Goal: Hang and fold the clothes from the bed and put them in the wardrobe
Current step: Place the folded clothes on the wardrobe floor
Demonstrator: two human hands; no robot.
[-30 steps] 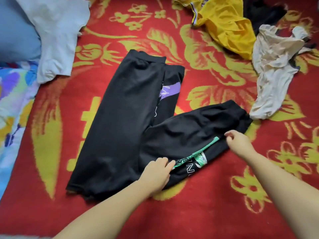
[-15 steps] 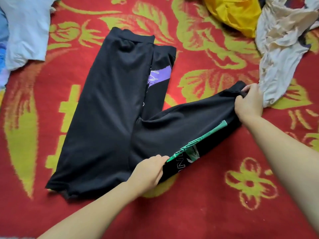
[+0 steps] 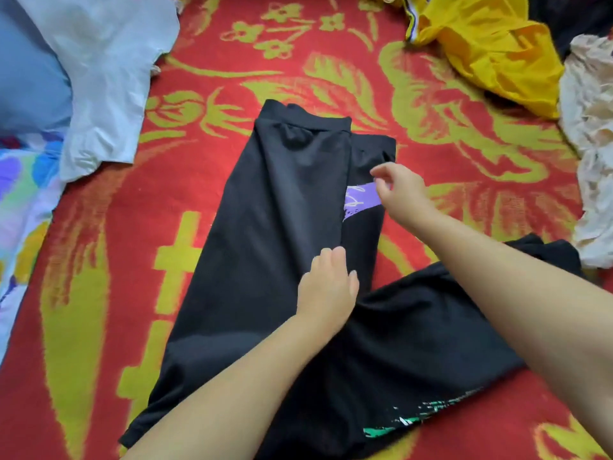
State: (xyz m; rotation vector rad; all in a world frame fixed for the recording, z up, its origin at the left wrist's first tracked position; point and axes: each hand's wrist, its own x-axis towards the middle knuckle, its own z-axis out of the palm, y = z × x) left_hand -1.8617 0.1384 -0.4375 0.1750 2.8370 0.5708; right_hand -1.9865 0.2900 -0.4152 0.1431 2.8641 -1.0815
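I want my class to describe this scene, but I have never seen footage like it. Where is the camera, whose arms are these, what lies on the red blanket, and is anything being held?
There is no machine here. One camera worn on a person's head looks down at their own bare arms. The left hand rests flat on black trousers spread on the red blanket. The right hand hovers by the purple print, fingers loosely curled; it seems to hold nothing. Around lie a yellow garment, a cream garment, a white shirt and a blue pillow.
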